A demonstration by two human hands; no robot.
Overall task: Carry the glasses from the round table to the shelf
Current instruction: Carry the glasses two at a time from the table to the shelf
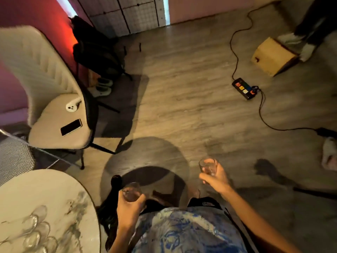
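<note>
From my head camera, I am holding 2 glasses, 1 in each hand, both over the floor [182, 99]. My left hand [130, 207] is gripping a clear glass [131, 191] just right of the round surface [54, 194], fingers [141, 199] wrapped around its lower part. My right hand [216, 178] is grasping a second glass [207, 166] farther right and a little farther out, fingers curled about its side. More glasses [34, 229] are standing clustered on the near left part of the surface. To the far left, a beige chair [54, 123] is carrying a phone [71, 127]. A power strip [244, 88] is lying on the floor at the far right, near a cardboard box [272, 56].
</note>
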